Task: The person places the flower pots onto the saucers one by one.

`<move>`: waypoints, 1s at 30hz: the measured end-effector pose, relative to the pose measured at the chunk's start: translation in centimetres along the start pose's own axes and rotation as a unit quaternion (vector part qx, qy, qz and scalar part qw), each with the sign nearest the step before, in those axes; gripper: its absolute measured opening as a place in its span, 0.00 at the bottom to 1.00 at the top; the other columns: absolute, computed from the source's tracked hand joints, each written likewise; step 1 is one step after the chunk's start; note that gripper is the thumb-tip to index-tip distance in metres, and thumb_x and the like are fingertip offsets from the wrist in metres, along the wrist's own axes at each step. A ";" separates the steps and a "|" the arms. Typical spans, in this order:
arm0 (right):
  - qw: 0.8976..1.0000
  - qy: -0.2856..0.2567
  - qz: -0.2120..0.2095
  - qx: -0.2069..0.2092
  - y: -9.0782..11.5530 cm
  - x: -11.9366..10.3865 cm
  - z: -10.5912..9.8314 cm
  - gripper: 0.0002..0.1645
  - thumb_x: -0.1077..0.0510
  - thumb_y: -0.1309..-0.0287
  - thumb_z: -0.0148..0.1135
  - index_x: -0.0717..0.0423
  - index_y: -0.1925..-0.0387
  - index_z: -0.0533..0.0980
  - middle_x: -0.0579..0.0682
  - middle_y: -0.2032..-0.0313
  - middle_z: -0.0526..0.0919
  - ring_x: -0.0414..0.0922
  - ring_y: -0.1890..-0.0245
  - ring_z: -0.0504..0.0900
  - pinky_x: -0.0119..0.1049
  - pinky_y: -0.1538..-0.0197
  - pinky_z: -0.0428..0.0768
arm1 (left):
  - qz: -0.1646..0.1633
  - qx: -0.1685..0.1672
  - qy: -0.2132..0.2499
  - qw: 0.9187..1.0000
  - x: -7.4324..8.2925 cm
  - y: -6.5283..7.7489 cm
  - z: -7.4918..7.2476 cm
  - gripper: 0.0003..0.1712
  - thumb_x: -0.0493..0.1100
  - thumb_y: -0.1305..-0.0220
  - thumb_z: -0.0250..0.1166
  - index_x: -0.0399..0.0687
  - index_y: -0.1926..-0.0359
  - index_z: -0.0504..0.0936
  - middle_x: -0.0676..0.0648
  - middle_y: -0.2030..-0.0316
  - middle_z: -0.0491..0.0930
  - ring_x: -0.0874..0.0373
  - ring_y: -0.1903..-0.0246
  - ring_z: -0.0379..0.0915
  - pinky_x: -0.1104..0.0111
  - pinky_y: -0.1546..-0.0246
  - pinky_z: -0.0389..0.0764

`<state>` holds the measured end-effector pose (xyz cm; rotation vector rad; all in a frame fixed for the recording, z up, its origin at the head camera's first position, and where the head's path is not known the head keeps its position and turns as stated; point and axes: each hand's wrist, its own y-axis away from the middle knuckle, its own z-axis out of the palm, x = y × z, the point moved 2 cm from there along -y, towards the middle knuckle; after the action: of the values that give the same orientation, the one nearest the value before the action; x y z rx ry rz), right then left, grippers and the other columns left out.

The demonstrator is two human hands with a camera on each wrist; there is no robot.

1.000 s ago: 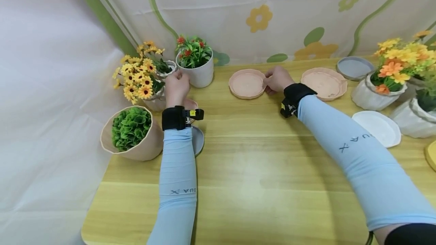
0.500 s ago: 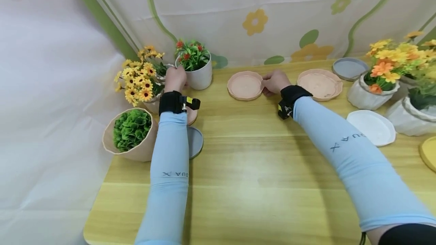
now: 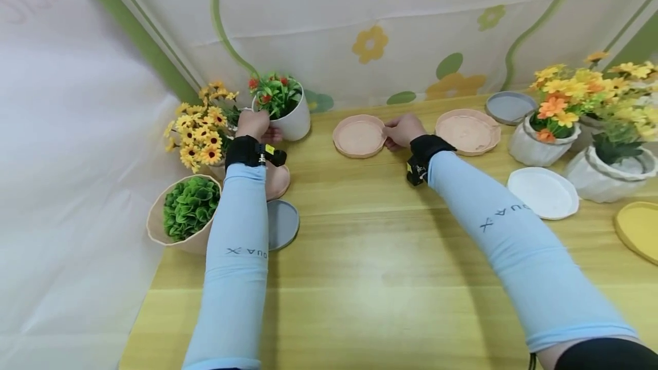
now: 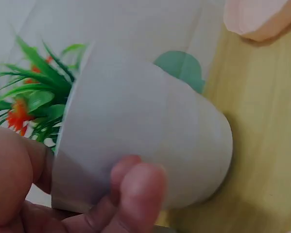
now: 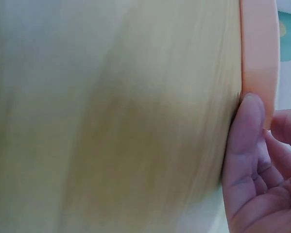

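Note:
My left hand (image 3: 255, 125) is at the near left side of a white flowerpot (image 3: 295, 123) holding a green plant with red flowers (image 3: 277, 97). In the left wrist view, my thumb passes behind the pot's rim and the curled fingertips (image 4: 143, 194) lie along its outer wall, so the hand grips the wall. My right hand (image 3: 405, 130) pinches the right edge of a scalloped pink saucer (image 3: 358, 136). The right wrist view has this saucer's rim (image 5: 259, 53) between thumb and fingers, low beside the tabletop.
Yellow flowers (image 3: 203, 136) and a pink pot (image 3: 156, 224) of green foliage stand left. A grey saucer (image 3: 284, 224) and small pink saucer (image 3: 277, 180) lie by my left forearm. Rightward are another pink saucer (image 3: 468, 130), white saucer (image 3: 542, 192), yellow saucer (image 3: 640, 227) and white pots (image 3: 537, 144).
My left hand has shifted to the red-flowered pot and its fingers have spread to the pot's side. My right hand keeps its pinch on the pink saucer. The head view has tilted and turned slightly.

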<state>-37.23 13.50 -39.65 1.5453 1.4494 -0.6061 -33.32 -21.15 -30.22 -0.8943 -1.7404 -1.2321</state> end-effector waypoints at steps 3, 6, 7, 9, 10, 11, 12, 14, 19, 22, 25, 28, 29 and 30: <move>1.000 0.004 0.003 0.006 -0.1 -0.1 0.1 0.22 0.57 0.29 0.55 0.61 0.37 0.75 0.52 0.74 0.84 0.40 0.80 0.83 0.34 0.71 0.85 | 0.033 -0.009 0.019 0.999 1.2 1.0 0.1 0.25 0.45 0.24 0.46 0.35 0.34 0.63 0.40 0.78 0.80 0.51 0.81 0.81 0.57 0.66 0.87; 1.000 0.007 0.003 0.007 -0.2 0.0 -0.2 0.22 0.57 0.28 0.55 0.62 0.38 0.75 0.51 0.75 0.84 0.39 0.80 0.83 0.34 0.71 0.85 | 0.060 -0.019 0.024 0.998 2.7 2.2 0.7 0.23 0.45 0.24 0.48 0.35 0.36 0.66 0.39 0.77 0.81 0.52 0.81 0.82 0.60 0.70 0.87; 1.000 0.008 0.002 0.007 -0.2 0.0 -0.3 0.22 0.57 0.28 0.54 0.62 0.38 0.76 0.51 0.75 0.84 0.39 0.80 0.83 0.34 0.71 0.85 | 0.068 -0.025 0.018 0.997 3.2 2.6 1.1 0.23 0.45 0.24 0.49 0.35 0.37 0.67 0.39 0.77 0.82 0.52 0.81 0.82 0.60 0.71 0.87; 1.000 0.006 0.003 0.006 -0.2 0.0 -0.5 0.22 0.57 0.28 0.53 0.63 0.39 0.76 0.51 0.75 0.84 0.39 0.80 0.83 0.34 0.71 0.85 | 0.067 -0.037 0.006 0.997 3.9 3.3 2.0 0.22 0.46 0.24 0.50 0.33 0.40 0.70 0.40 0.76 0.83 0.53 0.80 0.82 0.61 0.68 0.87; 1.000 0.006 0.005 0.006 -0.2 0.0 -0.6 0.21 0.57 0.28 0.53 0.63 0.39 0.76 0.51 0.75 0.84 0.39 0.79 0.83 0.34 0.71 0.86 | 0.065 -0.044 -0.004 0.997 4.1 3.6 2.5 0.22 0.47 0.24 0.50 0.32 0.42 0.71 0.40 0.77 0.83 0.53 0.80 0.82 0.61 0.68 0.87; 1.000 0.004 0.009 0.005 -0.3 0.0 -0.6 0.21 0.57 0.28 0.53 0.63 0.39 0.76 0.51 0.74 0.84 0.40 0.79 0.83 0.34 0.70 0.86 | 0.068 -0.053 -0.013 0.996 4.3 3.8 3.1 0.22 0.47 0.24 0.49 0.32 0.42 0.70 0.40 0.77 0.83 0.53 0.81 0.82 0.61 0.67 0.87; 1.000 0.000 0.012 0.004 -0.3 0.0 -0.7 0.21 0.57 0.28 0.53 0.63 0.40 0.76 0.51 0.74 0.84 0.40 0.79 0.84 0.35 0.70 0.86 | 0.067 -0.061 -0.019 0.996 4.4 4.0 3.7 0.22 0.47 0.24 0.49 0.32 0.43 0.71 0.40 0.77 0.83 0.54 0.81 0.82 0.61 0.66 0.87; 1.000 -0.007 0.019 0.000 -0.3 0.0 -0.7 0.22 0.57 0.27 0.52 0.64 0.39 0.75 0.51 0.74 0.85 0.40 0.78 0.84 0.35 0.69 0.86 | 0.069 -0.078 -0.029 0.994 4.3 4.3 4.9 0.21 0.46 0.24 0.48 0.31 0.44 0.71 0.40 0.78 0.83 0.53 0.81 0.82 0.60 0.66 0.87; 0.999 -0.038 0.034 -0.006 -0.4 0.0 -0.4 0.22 0.57 0.28 0.54 0.64 0.39 0.75 0.50 0.75 0.85 0.40 0.78 0.84 0.34 0.69 0.86 | 0.067 -0.106 -0.041 0.991 3.2 4.2 7.5 0.21 0.46 0.24 0.47 0.30 0.48 0.73 0.40 0.78 0.82 0.53 0.83 0.80 0.61 0.69 0.87; 0.997 -0.064 0.042 -0.012 -0.6 0.1 -0.1 0.22 0.57 0.28 0.54 0.64 0.38 0.75 0.50 0.75 0.85 0.40 0.78 0.84 0.34 0.69 0.86 | 0.059 -0.112 -0.040 0.991 2.6 4.0 8.4 0.20 0.46 0.24 0.48 0.31 0.49 0.74 0.40 0.77 0.82 0.54 0.84 0.79 0.62 0.71 0.87; 0.996 -0.080 0.047 -0.018 -0.6 0.1 0.3 0.23 0.58 0.28 0.54 0.64 0.38 0.74 0.50 0.75 0.86 0.41 0.77 0.85 0.34 0.69 0.85 | 0.056 -0.115 -0.041 0.991 2.2 3.9 9.1 0.20 0.46 0.24 0.48 0.31 0.51 0.74 0.40 0.77 0.82 0.54 0.84 0.79 0.62 0.70 0.87; 0.995 -0.082 0.049 -0.022 -0.3 -0.1 0.5 0.23 0.57 0.27 0.54 0.64 0.37 0.73 0.50 0.75 0.86 0.41 0.77 0.85 0.34 0.69 0.85 | 0.057 -0.116 -0.044 0.991 2.0 3.9 9.5 0.20 0.45 0.25 0.48 0.30 0.52 0.75 0.40 0.76 0.82 0.54 0.83 0.79 0.62 0.69 0.87; 0.995 -0.082 0.049 -0.023 -0.2 -0.2 0.6 0.23 0.57 0.27 0.53 0.64 0.37 0.73 0.50 0.74 0.86 0.41 0.77 0.85 0.34 0.69 0.85 | 0.056 -0.116 -0.044 0.991 1.9 4.0 9.5 0.20 0.45 0.25 0.48 0.30 0.53 0.75 0.40 0.76 0.82 0.54 0.83 0.80 0.61 0.68 0.87; 0.995 -0.082 0.050 -0.021 0.0 -0.3 0.6 0.23 0.56 0.27 0.53 0.63 0.37 0.73 0.50 0.74 0.86 0.41 0.77 0.85 0.34 0.70 0.85 | 0.057 -0.115 -0.045 0.991 1.9 4.0 9.6 0.20 0.45 0.25 0.48 0.30 0.53 0.75 0.40 0.76 0.82 0.54 0.83 0.80 0.61 0.67 0.87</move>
<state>-37.19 12.79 -39.70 1.4894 1.2457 -0.6226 -32.62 -10.73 -28.90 -1.1827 -1.6135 -1.3529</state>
